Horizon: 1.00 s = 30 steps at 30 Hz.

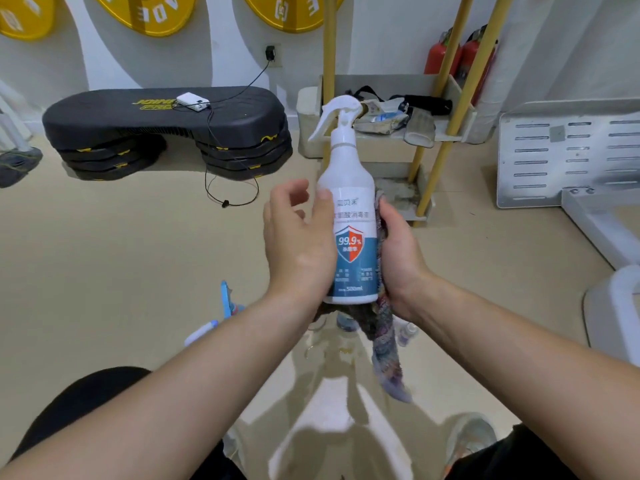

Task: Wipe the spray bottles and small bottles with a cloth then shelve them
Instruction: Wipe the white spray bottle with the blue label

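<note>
A white spray bottle [349, 216] with a blue and red shield label stands upright between my hands, its trigger nozzle pointing left. My left hand [298, 244] grips its left side, thumb across the label, fingers loosely spread behind. My right hand [398, 258] presses a multicoloured cloth [386, 341] against the bottle's right side; the cloth hangs down below the bottle. On the floor under my arms lie a blue-and-white spray bottle [214, 320] and a small clear bottle [407, 334], partly hidden.
A low shelf rack [460, 126] with yellow poles holds packets and a dark strap straight ahead. A stack of black step platforms [166, 129] with a white charger and cable sits left. A white slotted panel [568, 150] leans at right. Two red fire extinguishers stand behind.
</note>
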{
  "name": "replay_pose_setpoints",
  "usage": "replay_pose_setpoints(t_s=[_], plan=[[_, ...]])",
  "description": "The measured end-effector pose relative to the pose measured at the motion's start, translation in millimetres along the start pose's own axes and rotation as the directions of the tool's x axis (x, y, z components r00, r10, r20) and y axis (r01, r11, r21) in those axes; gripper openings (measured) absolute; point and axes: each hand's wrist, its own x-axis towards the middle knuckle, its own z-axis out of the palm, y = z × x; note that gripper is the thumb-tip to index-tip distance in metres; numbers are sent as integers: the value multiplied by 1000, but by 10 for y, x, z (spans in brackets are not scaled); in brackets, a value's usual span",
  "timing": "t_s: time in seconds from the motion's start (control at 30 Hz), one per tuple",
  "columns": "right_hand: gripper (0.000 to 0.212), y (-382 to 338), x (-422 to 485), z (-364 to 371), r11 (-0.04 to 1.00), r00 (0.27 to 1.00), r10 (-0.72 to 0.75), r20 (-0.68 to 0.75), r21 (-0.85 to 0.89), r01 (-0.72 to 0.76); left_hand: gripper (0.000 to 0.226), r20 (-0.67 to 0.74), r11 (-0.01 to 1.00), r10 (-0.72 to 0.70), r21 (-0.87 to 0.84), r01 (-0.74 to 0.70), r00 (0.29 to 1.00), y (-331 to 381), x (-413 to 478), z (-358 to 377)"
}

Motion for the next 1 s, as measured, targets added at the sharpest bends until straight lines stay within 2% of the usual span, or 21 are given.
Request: replay_pose_setpoints(t_s=[0.07,0.13,0.27,0.33,0.37,0.43,0.5,0.6,0.67,0.7,0.8,0.87,0.9,1.0], plan=[[54,21,13,74,988,993,-89,-77,-131,78,31,49,998,49,27,-50,998,8,-73,64],[53,83,-1,129,931,973,-204,-104,-328,160,39,115,1000,17,-28,-14,993,30,-58,119],[69,209,-68,234,764,927,-376,9,-564,315,63,123,981,-72,-169,92,990,26,85,141],[73,148,-33,241,730,902,-433,5,-584,354,67,140,966,-99,-225,129,985,-19,74,166],[66,90,0,236,734,895,-446,5,-571,369,68,148,965,-104,-224,136,983,-48,59,186],[36,-59,58,243,726,880,-474,6,-562,396,68,164,963,-124,-217,158,979,-97,16,225],[26,-213,105,244,727,881,-473,6,-562,394,61,162,965,-142,-196,173,977,-116,-35,252],[31,-411,94,219,780,911,-411,-29,-528,335,47,92,999,-37,-25,39,995,-87,-123,262],[34,-486,79,191,851,944,-328,-30,-444,282,46,92,994,72,71,-79,993,-47,-135,245],[33,-496,69,193,852,945,-326,-6,-434,291,48,95,989,101,96,-110,990,-35,-102,237],[23,-347,67,212,762,898,-434,72,-504,408,70,88,994,85,68,-91,992,-6,96,188],[34,-184,22,248,635,847,-511,147,-600,487,81,81,997,48,58,-53,996,11,208,136],[38,-128,6,270,624,838,-524,152,-602,499,79,89,994,63,81,-70,994,10,224,116],[37,-190,-33,297,725,868,-494,47,-529,441,61,143,969,139,184,-164,980,-12,115,92]])
